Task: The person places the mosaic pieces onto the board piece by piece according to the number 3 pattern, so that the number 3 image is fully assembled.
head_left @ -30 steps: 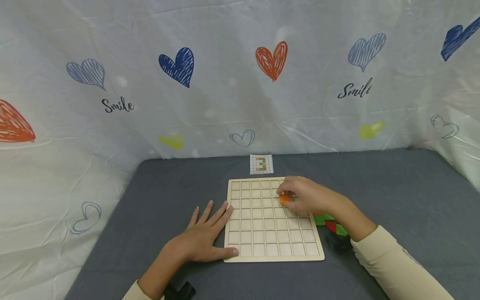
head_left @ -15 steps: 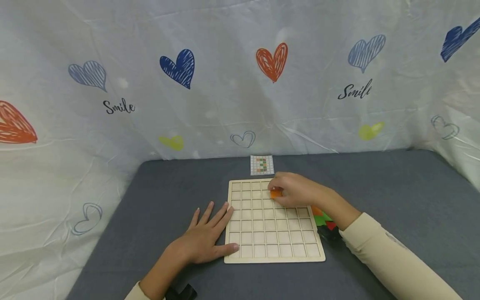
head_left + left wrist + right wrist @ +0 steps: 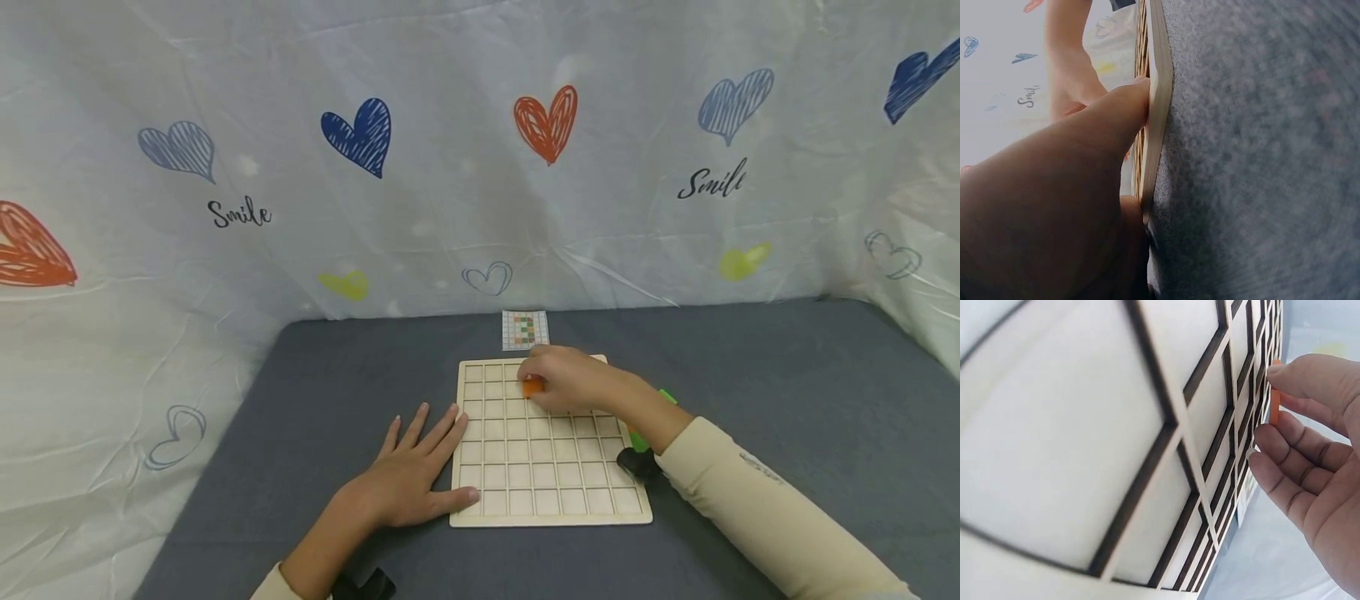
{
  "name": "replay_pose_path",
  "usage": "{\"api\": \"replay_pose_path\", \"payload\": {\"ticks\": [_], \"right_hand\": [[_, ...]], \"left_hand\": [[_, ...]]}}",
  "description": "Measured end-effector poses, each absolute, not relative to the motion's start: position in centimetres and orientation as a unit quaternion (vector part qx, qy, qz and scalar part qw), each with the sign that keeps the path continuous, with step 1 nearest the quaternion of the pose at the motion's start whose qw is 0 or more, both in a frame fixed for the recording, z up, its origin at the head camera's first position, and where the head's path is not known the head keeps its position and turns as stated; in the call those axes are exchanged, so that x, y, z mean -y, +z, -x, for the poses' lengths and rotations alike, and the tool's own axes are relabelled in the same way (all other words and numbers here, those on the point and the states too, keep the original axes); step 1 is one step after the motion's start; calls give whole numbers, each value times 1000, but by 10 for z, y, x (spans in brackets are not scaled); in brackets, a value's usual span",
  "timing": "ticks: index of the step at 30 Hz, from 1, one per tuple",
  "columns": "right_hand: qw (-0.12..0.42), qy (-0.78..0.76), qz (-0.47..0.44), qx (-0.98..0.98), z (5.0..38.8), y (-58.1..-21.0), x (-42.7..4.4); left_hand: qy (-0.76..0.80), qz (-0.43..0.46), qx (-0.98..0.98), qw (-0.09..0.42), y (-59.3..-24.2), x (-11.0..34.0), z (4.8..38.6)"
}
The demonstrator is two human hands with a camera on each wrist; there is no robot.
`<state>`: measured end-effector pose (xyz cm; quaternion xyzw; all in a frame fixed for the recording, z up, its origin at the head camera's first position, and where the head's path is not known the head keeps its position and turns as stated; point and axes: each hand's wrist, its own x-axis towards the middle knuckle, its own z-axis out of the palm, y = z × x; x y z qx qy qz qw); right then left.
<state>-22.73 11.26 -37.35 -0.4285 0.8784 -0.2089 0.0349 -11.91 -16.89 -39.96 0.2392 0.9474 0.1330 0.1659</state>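
My right hand pinches a small flat orange square tile between thumb and fingers at the far part of a pale wooden grid board. In the right wrist view the orange tile stands on edge, close against the grid's ridges. Whether it touches the board is hard to tell. My left hand lies with fingers spread at the board's left side, fingertips on its edge and thumb on the near-left corner. The left wrist view shows that thumb resting on the board's rim.
Beyond the board lies a small card printed with a coloured grid pattern. Green pieces lie to the board's right, partly hidden by the right forearm. A grey cloth covers the table, and a white curtain with hearts hangs behind.
My right hand has moved left across the far part of the board, carrying the orange tile. The left hand has stayed in place.
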Motion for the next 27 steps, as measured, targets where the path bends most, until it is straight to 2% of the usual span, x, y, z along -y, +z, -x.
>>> {"api": "replay_pose_path", "payload": {"ticks": [27], "right_hand": [[90, -227, 430, -869, 243, -376, -91]], "left_hand": [[119, -240, -950, 161, -408, 172, 121]]}}
